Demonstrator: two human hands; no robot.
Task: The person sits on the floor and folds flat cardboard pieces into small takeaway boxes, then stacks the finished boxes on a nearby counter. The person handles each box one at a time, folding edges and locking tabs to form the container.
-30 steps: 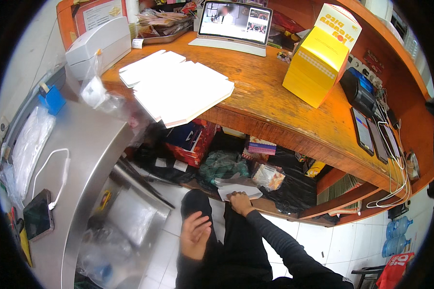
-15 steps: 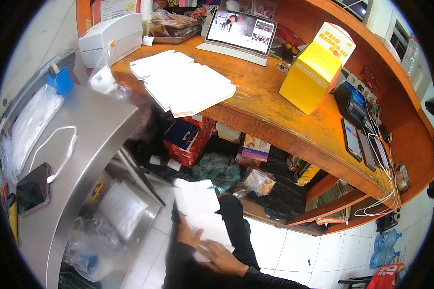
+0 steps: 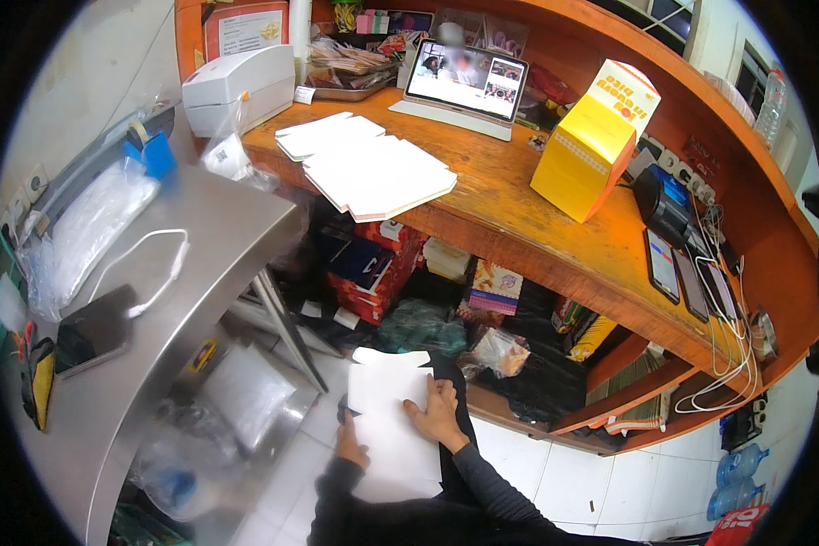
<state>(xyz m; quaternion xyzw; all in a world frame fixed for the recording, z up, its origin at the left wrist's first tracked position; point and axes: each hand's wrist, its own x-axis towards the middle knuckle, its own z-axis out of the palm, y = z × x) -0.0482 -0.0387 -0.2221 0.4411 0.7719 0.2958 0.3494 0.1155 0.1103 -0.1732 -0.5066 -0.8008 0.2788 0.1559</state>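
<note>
A white flat cardboard box blank [image 3: 393, 446] with small flaps at its far end lies over my lap. My left hand [image 3: 350, 443] grips its left edge, with part of the fingers hidden. At the right edge my right hand [image 3: 439, 417] holds the board, its thumb on the white face and fingers near the rim. Ahead on the wooden desk lies a stack of similar white blanks [image 3: 382, 173]. A folded yellow and white box [image 3: 587, 146] stands to the right of them.
A steel table [image 3: 182, 264] at left carries a dark phone [image 3: 96, 332], a white cable and plastic bags. On the wooden desk [image 3: 491, 182] are a tablet [image 3: 464, 82], a white printer [image 3: 239, 91], a payment terminal [image 3: 662, 196] and phones. Cartons [image 3: 364, 273] sit beneath.
My hands have moved apart to opposite edges of the box blank. The blank now lies straighter and flatter. The view has shifted slightly.
</note>
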